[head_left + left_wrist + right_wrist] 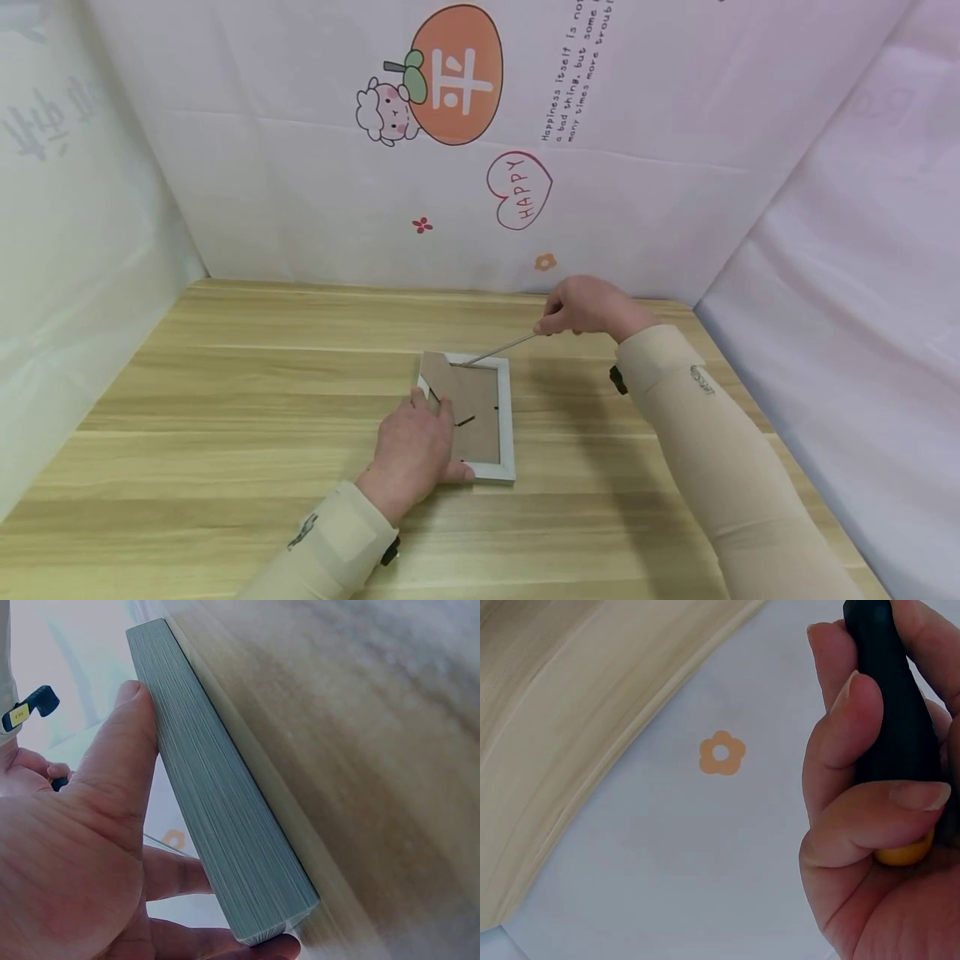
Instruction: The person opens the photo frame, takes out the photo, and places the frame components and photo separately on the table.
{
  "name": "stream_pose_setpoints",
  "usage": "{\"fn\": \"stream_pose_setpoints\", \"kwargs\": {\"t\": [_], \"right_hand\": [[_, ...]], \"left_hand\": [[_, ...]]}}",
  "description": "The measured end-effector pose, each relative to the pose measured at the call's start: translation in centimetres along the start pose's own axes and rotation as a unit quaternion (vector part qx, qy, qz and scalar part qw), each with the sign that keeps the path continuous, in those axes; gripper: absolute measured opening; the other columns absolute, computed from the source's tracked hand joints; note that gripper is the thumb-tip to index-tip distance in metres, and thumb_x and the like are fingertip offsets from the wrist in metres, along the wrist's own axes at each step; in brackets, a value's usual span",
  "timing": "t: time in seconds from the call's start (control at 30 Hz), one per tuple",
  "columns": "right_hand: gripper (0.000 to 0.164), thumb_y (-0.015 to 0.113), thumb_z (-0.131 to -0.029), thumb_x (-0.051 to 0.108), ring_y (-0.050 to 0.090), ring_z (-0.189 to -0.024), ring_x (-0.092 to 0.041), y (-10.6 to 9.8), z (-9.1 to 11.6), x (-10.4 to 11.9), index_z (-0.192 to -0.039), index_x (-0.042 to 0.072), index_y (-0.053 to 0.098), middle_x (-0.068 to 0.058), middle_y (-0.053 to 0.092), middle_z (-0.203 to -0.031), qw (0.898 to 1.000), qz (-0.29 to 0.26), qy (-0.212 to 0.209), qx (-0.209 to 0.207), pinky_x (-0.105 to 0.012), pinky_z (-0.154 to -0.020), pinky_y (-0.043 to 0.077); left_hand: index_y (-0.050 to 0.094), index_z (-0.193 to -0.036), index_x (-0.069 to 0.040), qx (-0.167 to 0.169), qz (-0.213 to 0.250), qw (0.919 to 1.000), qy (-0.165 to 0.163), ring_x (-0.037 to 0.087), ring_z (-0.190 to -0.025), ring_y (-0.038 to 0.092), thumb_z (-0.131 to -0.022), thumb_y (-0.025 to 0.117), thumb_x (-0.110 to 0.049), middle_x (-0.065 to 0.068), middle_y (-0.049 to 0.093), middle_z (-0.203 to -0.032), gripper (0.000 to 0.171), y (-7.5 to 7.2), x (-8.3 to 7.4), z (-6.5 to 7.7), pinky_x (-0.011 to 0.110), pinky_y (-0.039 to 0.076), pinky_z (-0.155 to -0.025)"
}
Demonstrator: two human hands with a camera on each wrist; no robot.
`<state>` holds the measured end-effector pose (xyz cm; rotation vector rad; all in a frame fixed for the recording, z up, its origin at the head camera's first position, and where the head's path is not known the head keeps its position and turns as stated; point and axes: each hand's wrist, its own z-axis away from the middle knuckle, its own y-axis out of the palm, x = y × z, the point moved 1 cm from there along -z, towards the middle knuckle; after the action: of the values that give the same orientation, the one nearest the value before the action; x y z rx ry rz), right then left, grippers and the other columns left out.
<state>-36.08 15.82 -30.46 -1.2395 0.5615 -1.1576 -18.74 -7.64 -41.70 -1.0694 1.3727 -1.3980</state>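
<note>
A white picture frame (505,433) lies face down on the wooden table, its brown backing board (477,387) showing. A slanted brown flap (432,364) stands along its left part, and a small dark strip (466,421) sits mid-board. My left hand (416,442) holds the frame at its left side, thumb at the near edge; in the left wrist view, fingers wrap past the corner of the grey-white frame edge (217,787). My right hand (592,307) grips a screwdriver by its dark handle (896,697) with a yellow end. Its thin metal shaft (501,348) reaches to the backing's far edge.
The wood-grain table (247,433) extends around the frame. Behind it rises a white printed sheet (315,200), with more white sheeting (847,275) at both sides. The table's far edge lies close beneath the right hand.
</note>
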Motion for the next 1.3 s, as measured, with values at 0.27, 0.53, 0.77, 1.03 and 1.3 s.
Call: {"fn": "stream_pose_setpoints", "kwargs": {"t": [0.27, 0.53, 0.77, 1.03, 1.3], "right_hand": [[0.023, 0.071, -0.086, 0.043, 0.064, -0.082, -0.023, -0.5, -0.6, -0.3, -0.088, 0.020, 0.075, 0.000, 0.070, -0.094, 1.000, -0.019, 0.005, 0.024, -0.038, -0.075, 0.054], [0.021, 0.070, -0.085, 0.045, 0.063, -0.081, -0.022, 0.3, 0.4, 0.0, -0.087, 0.023, 0.074, 0.003, 0.069, -0.093, 1.000, -0.010, 0.007, -0.003, -0.038, -0.071, 0.052], [0.021, 0.070, -0.085, 0.045, 0.057, -0.082, -0.018, 1.0, 1.8, 0.5, -0.087, 0.024, 0.073, 0.005, 0.068, -0.090, 0.999, 0.017, -0.002, -0.042, -0.037, -0.075, 0.048], [0.019, 0.069, -0.085, 0.046, 0.058, -0.079, -0.015, 1.9, 3.2, 0.3, -0.089, 0.027, 0.073, 0.009, 0.068, -0.086, 0.997, 0.022, -0.007, -0.075, -0.037, -0.071, 0.048], [0.019, 0.069, -0.084, 0.047, 0.056, -0.071, -0.011, 3.1, 4.6, -0.4, -0.085, 0.029, 0.072, 0.011, 0.066, -0.079, 0.990, 0.026, -0.029, -0.137, -0.036, -0.063, 0.047]], "left_hand": [[0.053, -0.138, -0.003, -0.005, -0.005, 1.0000, -0.002, 0.031, -0.079, 0.060, -0.058, 0.067, -0.082, 0.035, 0.052, -0.128, 0.113, 0.0, -0.1, 0.0, 0.035, 0.049, -0.049], [0.054, -0.137, -0.003, -0.007, -0.006, 0.9999, -0.005, 0.030, -0.078, 0.059, -0.058, 0.068, -0.081, 0.034, 0.053, -0.125, 0.112, 0.0, -0.2, 0.0, 0.035, 0.049, -0.049], [0.054, -0.137, -0.004, -0.002, -0.004, 1.0000, -0.008, 0.028, -0.076, 0.057, -0.058, 0.068, -0.081, 0.033, 0.054, -0.122, 0.111, 0.0, -0.2, 0.0, 0.034, 0.048, -0.048], [0.052, -0.139, -0.003, 0.002, 0.002, 1.0000, -0.007, 0.033, -0.087, 0.060, -0.060, 0.068, -0.080, 0.036, 0.050, -0.131, 0.111, -0.1, -0.2, 0.2, 0.036, 0.051, -0.051], [0.051, -0.139, -0.002, 0.007, 0.014, 0.9998, -0.011, 0.035, -0.092, 0.060, -0.061, 0.069, -0.079, 0.036, 0.049, -0.132, 0.111, -0.2, -0.3, 0.2, 0.037, 0.051, -0.053]]}}
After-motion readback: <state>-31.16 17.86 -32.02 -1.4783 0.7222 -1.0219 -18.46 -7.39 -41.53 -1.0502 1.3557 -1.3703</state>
